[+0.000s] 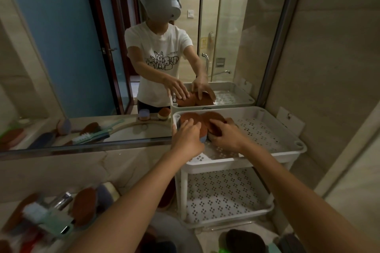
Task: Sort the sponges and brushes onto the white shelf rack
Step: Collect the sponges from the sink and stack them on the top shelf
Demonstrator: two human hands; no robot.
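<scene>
The white shelf rack (287, 150) stands against the mirror and right wall, with perforated tiers. Two brown-topped oval sponges stand on edge in the top tier's back left corner. My left hand (188, 137) grips the left sponge (190, 117), which has a blue underside. Beside it, my right hand (227, 136) is closed over the right sponge (213, 117). Several more sponges (84, 206) and a green-handled brush (49, 219) lie blurred on the counter at the lower left.
The rack's lower tier (222, 197) holds nothing. A mirror (82, 57) fills the wall behind, reflecting a person and the counter items. A beige tiled wall (329, 68) closes the right side. Dark objects (244, 240) sit at the bottom edge.
</scene>
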